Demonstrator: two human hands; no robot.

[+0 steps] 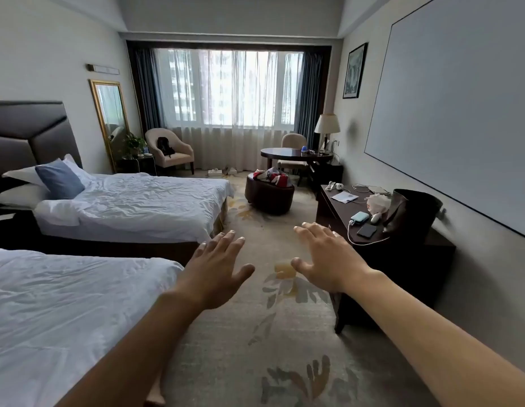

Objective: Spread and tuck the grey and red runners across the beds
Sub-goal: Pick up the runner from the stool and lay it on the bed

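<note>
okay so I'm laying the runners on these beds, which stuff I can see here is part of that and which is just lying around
Part of the job:
- near bed, bare white cover
- far bed, bare white cover
- grey and red cloth bundle on the round ottoman, probably the runners
- left hand and right hand, both empty

Lying around:
- phone and power bank on the desk
- black bag on the armchair
- table lamp

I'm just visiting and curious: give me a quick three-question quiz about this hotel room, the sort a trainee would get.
1. True or false: the left hand and right hand both hold a runner.
2. Where does the red and grey bundle of cloth lie? A) on the near bed B) on the round ottoman C) on the armchair
3. What colour is the small cushion on the far bed?

Key: 1 false, both are open and empty; 2 B; 3 blue.
</note>
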